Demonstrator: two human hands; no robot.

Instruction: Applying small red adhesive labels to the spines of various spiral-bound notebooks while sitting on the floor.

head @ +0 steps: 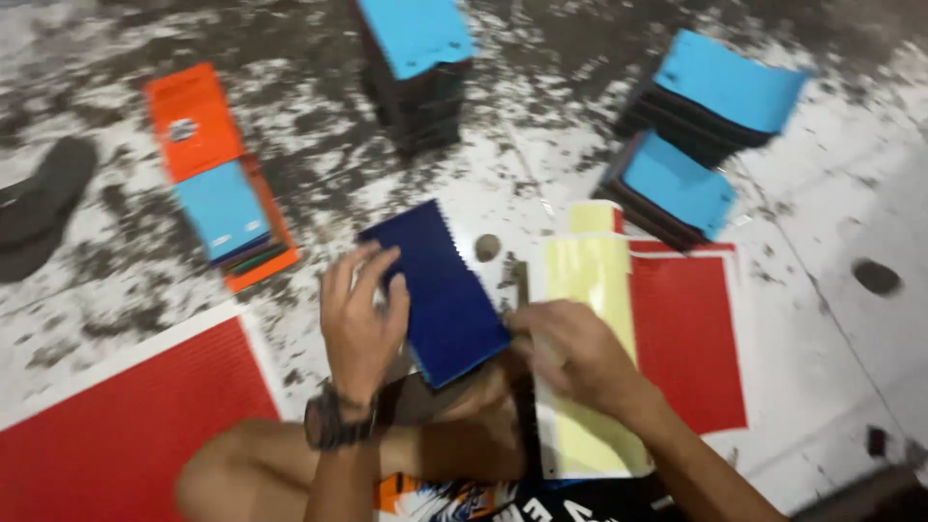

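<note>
A dark blue booklet (440,285) with a zigzag top edge lies tilted on the floor in front of me. My left hand (360,314), with a dark watch on the wrist, rests on its left edge with fingers spread. My right hand (570,353) is closed at the booklet's lower right corner, over a pale yellow sheet (590,280) that lies on a red sheet (688,333). What the right hand pinches is blurred. My bent leg (425,445) is below the booklet.
Stacks of dark booklets with light blue covers stand at the top centre (416,39) and top right (720,82), (677,184). An orange box (208,155) with blue booklets lies left. A big red sheet (126,425) covers the lower left. A dark sandal (43,198) is far left.
</note>
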